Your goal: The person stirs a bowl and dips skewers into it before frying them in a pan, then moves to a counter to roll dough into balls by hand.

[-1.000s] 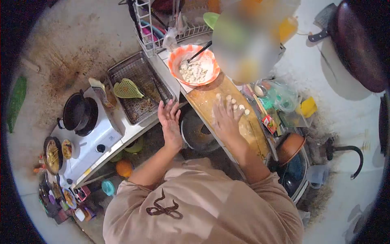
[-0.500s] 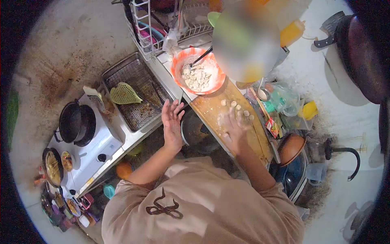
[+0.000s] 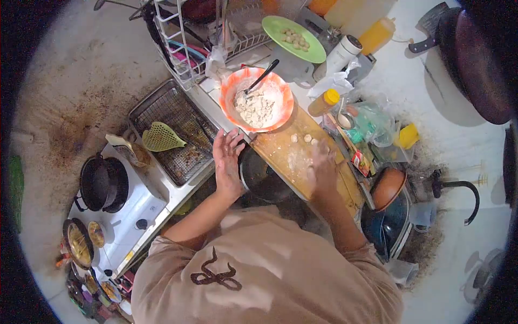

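My left hand [image 3: 227,166] is held up with its fingers apart, palm turned inward and nothing in it. It is just off the near edge of the wooden board [image 3: 280,154], below the bowl. My right hand [image 3: 324,168] is over the right part of the board, smeared by motion, so its grip does not show. Small dough balls [image 3: 307,138] lie just beyond its fingers, and flour dusts the wood beside it. Past the board's far end stands an orange-and-white bowl [image 3: 229,102] of crumbly dough [image 3: 256,110], a black-handled spoon [image 3: 261,77] leaning in it.
A green plate [image 3: 278,32] of dough balls sits at the back, near a yellow-capped jar [image 3: 324,102]. To the left are a wire-rack tray [image 3: 178,167] with a green slotted scoop [image 3: 162,137] and a stove [image 3: 121,216] bearing a black pan [image 3: 96,183]. A knife [image 3: 366,194] lies along the board's right side.
My right hand has shifted slightly down the board and its fingers look less spread. My left hand stays raised in nearly the same place. The view has tilted slightly, and the blurred patch at the back is gone.
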Motion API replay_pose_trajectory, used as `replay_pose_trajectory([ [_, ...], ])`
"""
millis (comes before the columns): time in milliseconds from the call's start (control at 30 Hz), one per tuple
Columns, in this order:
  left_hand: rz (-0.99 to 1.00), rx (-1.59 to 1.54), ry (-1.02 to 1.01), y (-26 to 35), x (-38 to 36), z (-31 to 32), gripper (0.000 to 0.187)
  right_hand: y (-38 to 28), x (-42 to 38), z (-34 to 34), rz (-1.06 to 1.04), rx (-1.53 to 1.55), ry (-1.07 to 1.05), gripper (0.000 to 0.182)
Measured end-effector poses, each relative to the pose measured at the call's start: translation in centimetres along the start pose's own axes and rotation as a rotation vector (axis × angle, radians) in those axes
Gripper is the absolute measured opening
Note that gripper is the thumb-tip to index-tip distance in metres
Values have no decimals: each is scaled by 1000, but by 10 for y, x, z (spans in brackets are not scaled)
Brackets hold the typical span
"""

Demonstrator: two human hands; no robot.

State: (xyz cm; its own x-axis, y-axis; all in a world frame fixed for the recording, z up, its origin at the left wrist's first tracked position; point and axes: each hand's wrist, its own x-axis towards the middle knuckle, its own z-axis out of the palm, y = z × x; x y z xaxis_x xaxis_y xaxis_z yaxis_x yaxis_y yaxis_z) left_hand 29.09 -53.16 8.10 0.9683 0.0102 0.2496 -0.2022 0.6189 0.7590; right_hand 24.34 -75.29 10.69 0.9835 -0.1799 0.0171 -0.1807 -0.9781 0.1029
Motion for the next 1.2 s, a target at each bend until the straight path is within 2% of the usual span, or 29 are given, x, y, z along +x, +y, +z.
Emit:
replay_pose_trajectory([
  [100, -18, 12, -2, 3, 1, -2, 71, 8, 26, 22, -264, 343, 415, 56],
  [200, -12, 9, -4, 5, 3, -1, 71, -23, 18, 5, -227, 71, 189, 56],
  [300, 1, 2, -15, 8, 8, -2, 71, -22, -12, -14, -352, 116, 157, 58],
  [400, 10, 6, -13, 9, 14, -7, 71, 3, -20, 8, -76, -35, 77, 57],
  [500, -8, 14, -16, 7, 15, -10, 72, 20, 7, 25, -86, 139, 272, 59],
  [600, -7, -3, -32, 4, 14, -5, 72, 1, 25, 28, -275, 469, 184, 62],
  [700, -6, -4, -52, 5, 17, 0, 72, -23, -10, -5, -272, 198, 2, 60],
  [800, -6, -1, -48, 6, 20, -1, 73, -4, -28, 10, -66, 86, -6, 57],
  [900, -24, 11, -50, 5, 18, -6, 73, 18, -11, 19, -22, -98, 194, 61],
  [1000, -24, 7, -71, 2, 17, -4, 73, 9, 26, 26, -15, 59, 135, 62],
  [1100, -31, 2, -67, 2, 16, -3, 74, -28, 10, -5, -110, 204, 44, 59],
  [1200, -29, -4, -52, 2, 20, -4, 74, -16, -20, 4, -135, 119, 82, 65],
])
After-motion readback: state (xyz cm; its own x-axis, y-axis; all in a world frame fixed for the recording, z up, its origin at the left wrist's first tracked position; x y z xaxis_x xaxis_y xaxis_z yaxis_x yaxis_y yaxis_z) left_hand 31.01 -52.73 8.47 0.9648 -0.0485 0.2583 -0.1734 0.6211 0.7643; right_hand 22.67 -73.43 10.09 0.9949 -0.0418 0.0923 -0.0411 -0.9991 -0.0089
